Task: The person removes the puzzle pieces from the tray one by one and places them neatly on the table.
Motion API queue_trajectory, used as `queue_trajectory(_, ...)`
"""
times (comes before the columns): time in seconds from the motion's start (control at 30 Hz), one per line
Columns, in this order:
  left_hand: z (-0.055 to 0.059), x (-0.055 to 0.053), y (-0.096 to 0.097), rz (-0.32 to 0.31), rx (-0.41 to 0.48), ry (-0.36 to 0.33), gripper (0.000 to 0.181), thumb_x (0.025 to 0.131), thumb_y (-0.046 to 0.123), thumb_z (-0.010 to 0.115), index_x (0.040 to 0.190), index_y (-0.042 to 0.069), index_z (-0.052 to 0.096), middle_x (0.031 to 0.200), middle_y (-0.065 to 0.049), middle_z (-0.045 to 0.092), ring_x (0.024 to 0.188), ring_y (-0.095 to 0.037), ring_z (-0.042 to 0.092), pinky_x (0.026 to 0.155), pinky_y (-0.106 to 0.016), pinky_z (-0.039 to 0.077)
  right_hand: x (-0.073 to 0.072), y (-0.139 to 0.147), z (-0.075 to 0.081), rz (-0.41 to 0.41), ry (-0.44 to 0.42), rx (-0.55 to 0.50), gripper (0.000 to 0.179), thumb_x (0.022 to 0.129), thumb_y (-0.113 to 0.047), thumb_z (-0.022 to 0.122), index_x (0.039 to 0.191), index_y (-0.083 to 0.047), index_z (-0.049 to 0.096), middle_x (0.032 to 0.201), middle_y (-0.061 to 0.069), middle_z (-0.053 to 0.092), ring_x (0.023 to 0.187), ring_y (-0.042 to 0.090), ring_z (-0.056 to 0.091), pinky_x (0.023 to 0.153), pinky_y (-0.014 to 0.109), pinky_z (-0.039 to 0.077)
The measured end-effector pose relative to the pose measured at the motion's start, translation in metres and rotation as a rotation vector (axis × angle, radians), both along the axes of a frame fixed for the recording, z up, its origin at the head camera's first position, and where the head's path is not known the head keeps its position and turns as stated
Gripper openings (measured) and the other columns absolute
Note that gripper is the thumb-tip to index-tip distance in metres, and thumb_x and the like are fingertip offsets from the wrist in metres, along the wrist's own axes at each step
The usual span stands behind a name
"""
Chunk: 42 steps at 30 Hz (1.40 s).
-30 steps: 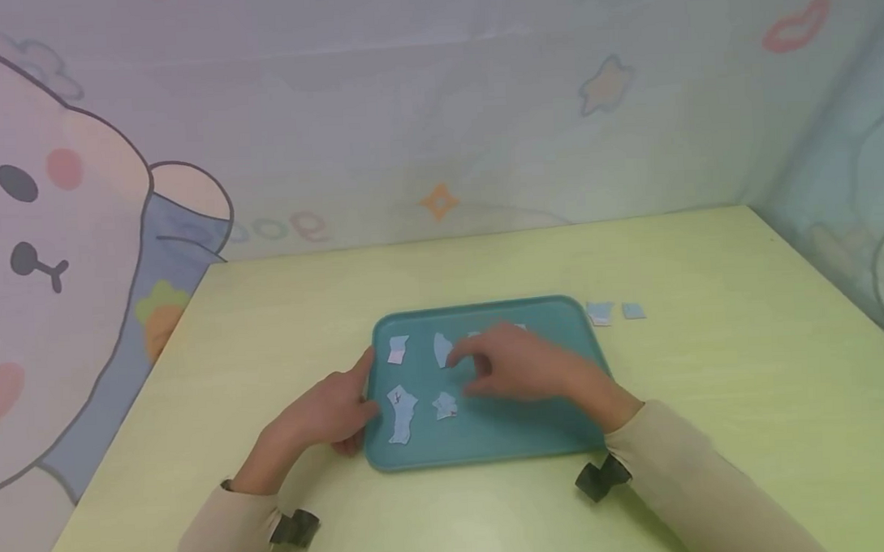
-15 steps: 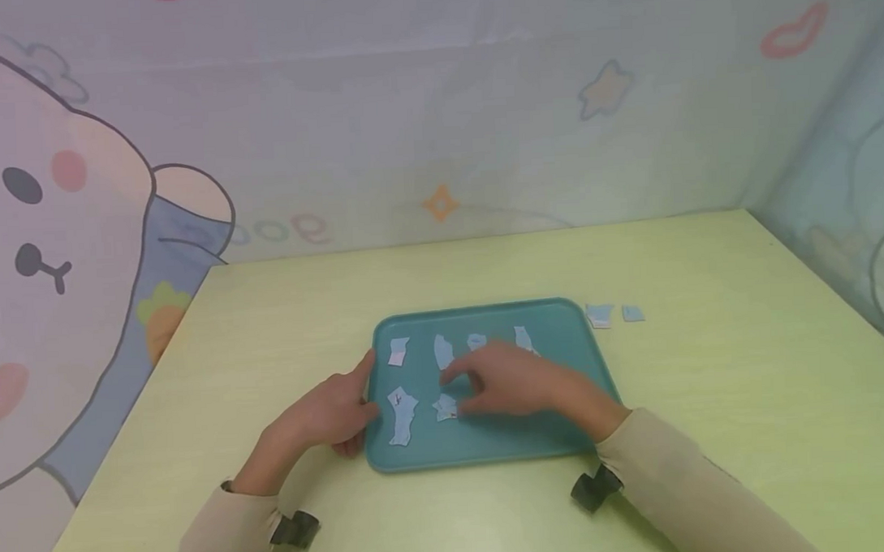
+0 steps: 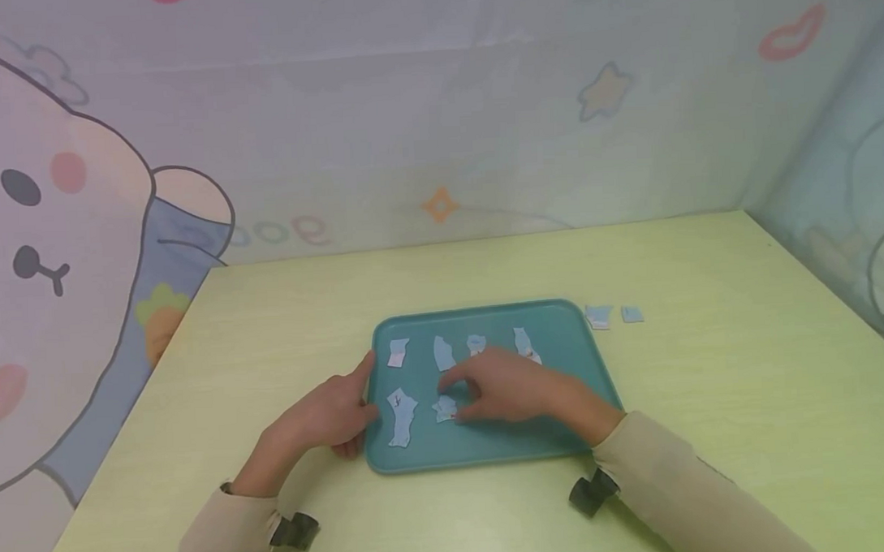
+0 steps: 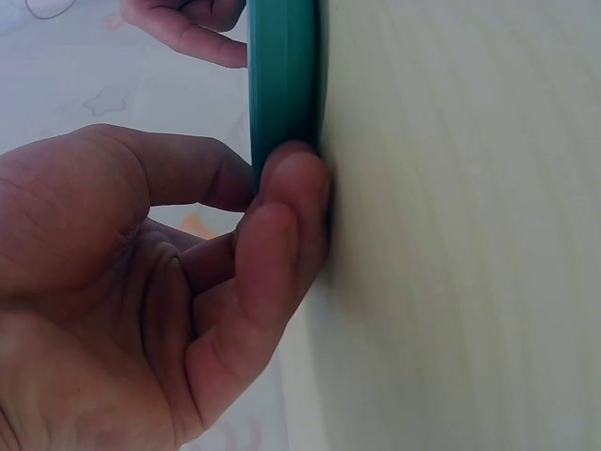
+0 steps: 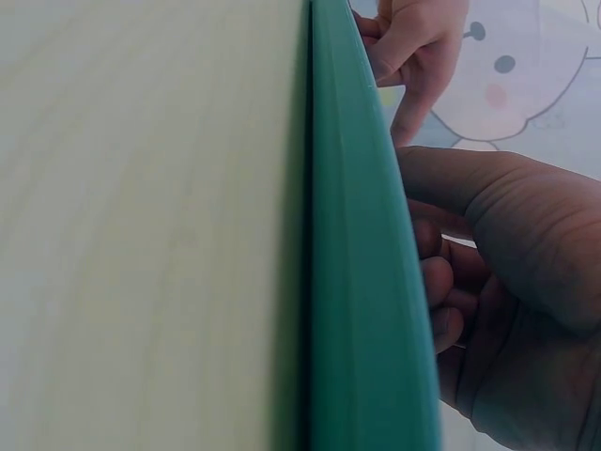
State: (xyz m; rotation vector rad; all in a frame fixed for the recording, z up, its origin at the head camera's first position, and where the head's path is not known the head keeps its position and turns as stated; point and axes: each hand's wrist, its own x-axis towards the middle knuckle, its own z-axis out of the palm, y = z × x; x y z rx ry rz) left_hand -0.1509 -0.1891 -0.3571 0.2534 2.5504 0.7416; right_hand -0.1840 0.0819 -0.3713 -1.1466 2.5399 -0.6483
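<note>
A green tray [image 3: 535, 443] lies on the table, bearing several light blue, torn-edged paper pieces. My left hand [image 3: 335, 411] grips its left rim; in the left wrist view the thumb [image 4: 221, 174] is on one side of the rim and the curled fingers on the other. Over the tray, my right hand [image 3: 507, 385] has thumb and forefinger spread at a small, ragged paper piece [image 3: 445, 407] in the front row. Its fingertips are at the piece's edges; whether they touch it I cannot tell. The tray wall hides them in the right wrist view.
A long paper piece [image 3: 401, 419] lies at the tray's front left, with others along the back row, one partly behind my right hand. Two more pieces [image 3: 599, 317] lie on the table [image 3: 708, 364] beyond the tray's right corner. A printed cloth wall [image 3: 378, 132] stands behind.
My right hand has moved a little toward me and left, from the back row down to the small piece in the front row. The left hand stays on the tray rim.
</note>
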Motion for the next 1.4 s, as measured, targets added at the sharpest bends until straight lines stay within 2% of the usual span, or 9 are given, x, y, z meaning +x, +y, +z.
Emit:
queue_trajectory(1.0,0.001,0.003,0.002,0.002,0.002,0.015,0.083,0.100,0.006,0.052,0.167,-0.005,0.006,0.062,-0.008,0.064,0.047,-0.017,0.062,0.053,-0.033,0.056,-0.003,0.006,-0.004,-0.029,-0.030,-0.060,0.033,0.094,-0.024,0.079,0.126,-0.018,0.075,0.066,-0.009,0.050,0.061,0.004,0.044,0.063,0.024,0.040)
queue_trajectory(1.4,0.000,0.002,0.000,-0.008,0.002,0.019,0.083,0.100,0.006,0.052,0.167,-0.006,0.005,0.061,-0.007,0.064,0.047,-0.017,0.062,0.052,-0.032,0.056,-0.010,0.015,0.004,-0.061,0.004,-0.090,0.034,0.093,-0.026,0.080,0.126,-0.017,0.075,0.065,-0.010,0.049,0.059,0.003,0.043,0.060,0.022,0.038)
